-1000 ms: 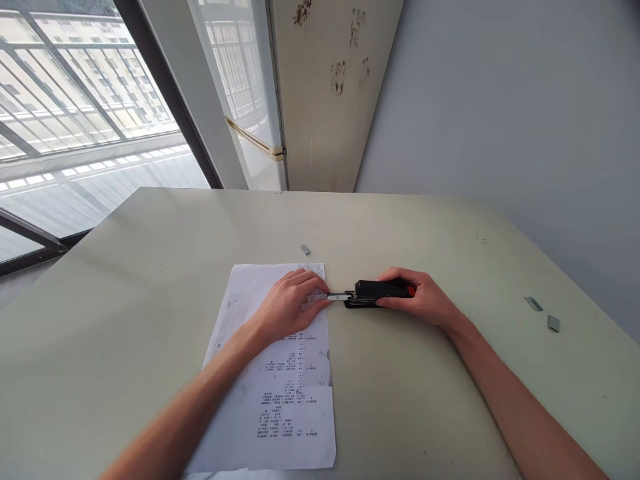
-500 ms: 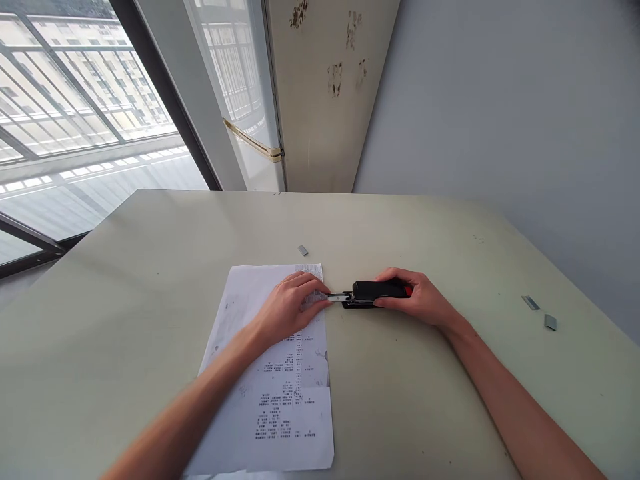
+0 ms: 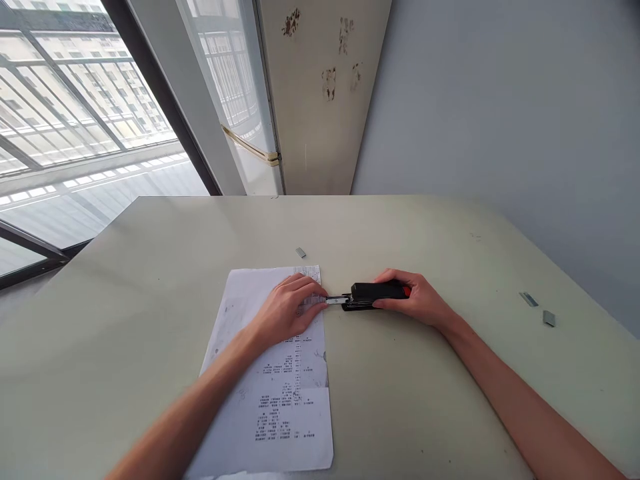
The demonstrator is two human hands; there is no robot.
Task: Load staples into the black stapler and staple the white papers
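Note:
A black stapler (image 3: 376, 292) with a red part at its rear lies sideways on the table, gripped by my right hand (image 3: 417, 297) with the thumb on the near side and fingers on the far side. From its left end sticks out a silver metal staple tray (image 3: 337, 301). My left hand (image 3: 290, 305) pinches the tip of this tray between thumb and fingers. Beneath that hand and forearm are printed paper sheets (image 3: 295, 427), their right edge close to the stapler. The fingertips hide the very end of the tray.
One small staple strip (image 3: 301, 253) lies beyond the paper. Two grey pieces, a staple strip (image 3: 529, 299) and a staple block (image 3: 549, 319), rest on the table (image 3: 425, 400) at right. A fridge (image 3: 320, 133), a wall and a window stand behind.
The view has shifted slightly. Both hands keep their grips, and the metal tray still sticks out of the stapler, with little visible movement.

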